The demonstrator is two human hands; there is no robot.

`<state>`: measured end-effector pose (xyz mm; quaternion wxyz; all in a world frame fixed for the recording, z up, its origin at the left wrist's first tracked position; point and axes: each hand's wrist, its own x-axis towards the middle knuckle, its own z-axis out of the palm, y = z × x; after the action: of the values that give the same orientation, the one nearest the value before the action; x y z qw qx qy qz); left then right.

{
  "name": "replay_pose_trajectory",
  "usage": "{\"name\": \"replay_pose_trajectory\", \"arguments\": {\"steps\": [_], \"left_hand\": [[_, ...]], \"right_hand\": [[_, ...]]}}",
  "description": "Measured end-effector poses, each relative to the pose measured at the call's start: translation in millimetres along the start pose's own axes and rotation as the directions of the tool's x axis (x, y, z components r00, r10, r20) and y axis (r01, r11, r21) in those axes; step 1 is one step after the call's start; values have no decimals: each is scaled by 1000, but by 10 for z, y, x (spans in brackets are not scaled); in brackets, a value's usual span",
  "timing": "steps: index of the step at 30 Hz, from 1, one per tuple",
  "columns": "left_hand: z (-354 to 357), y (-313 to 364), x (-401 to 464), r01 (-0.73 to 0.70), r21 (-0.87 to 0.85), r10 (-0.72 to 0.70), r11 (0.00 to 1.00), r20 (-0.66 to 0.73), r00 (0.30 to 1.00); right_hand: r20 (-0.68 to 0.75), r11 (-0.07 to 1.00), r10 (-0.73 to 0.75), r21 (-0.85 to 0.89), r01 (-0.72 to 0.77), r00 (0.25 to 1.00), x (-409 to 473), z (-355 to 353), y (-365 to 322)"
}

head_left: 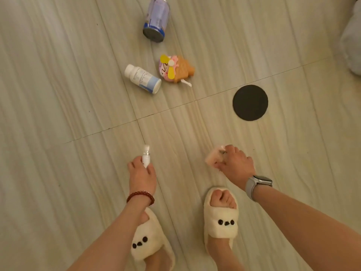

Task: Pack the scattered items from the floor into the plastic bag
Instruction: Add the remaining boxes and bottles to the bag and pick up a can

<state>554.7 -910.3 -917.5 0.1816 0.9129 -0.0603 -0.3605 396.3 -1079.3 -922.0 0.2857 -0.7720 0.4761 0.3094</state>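
Left hand [141, 173]: we see its fingers [134, 162] curled round a small white spray bottle [146, 156], whose clear cap points away from us, low over the floor [58, 94].
Right hand [235, 163]: we see its fingers closed on a pale pink packet [214, 156] at floor level; a grey watch [257, 185] sits on the wrist.
Other wrist: a dark red bead bracelet [140, 196].
Still on the floor: a blue can [156, 20] lying on its side at the far end; nearer us, a white bottle [142, 78] on its side just beside an ice-cream-shaped toy fan [175, 69]; a black disc [250, 102] lies flat to the right, well apart.
Feet: cream slippers [220, 222] with dark dot faces.
Plastic bag: we cannot tell where it is.
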Motion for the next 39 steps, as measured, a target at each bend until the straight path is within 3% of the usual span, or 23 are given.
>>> {"name": "replay_pose_trajectory", "arguments": {"steps": [3,9,16,25,29,33,39], "left_hand": [[-190,589,-601,14,-96,1,995,144,990],[-757,2111,-1692,-114,-71,130,991,282,951],[-979,4019,-2618,-291,21,270,956,316,909],[-431,5963,-3288,-270,-210,333,940,388,859],[-77,6688,-3140,-256,-231,333,939,415,847],[524,7440,-2609,-269,-135,301,953,406,863],[1618,8046,-1706,-222,-22,212,975,404,890]], "right_hand": [[12,901,142,412,-135,990,-550,-425,-33],[32,540,351,810,-230,936,-1481,-1686,288],[-76,308,563,944,-123,823,-2409,-3322,1278],[-134,144,728,989,41,673,-2648,-4925,2551],[-131,105,714,991,80,687,-2162,-5541,2991],[-152,179,691,983,36,707,-1220,-6039,3416],[-332,506,570,863,-2,752,334,-6339,4005]]}}
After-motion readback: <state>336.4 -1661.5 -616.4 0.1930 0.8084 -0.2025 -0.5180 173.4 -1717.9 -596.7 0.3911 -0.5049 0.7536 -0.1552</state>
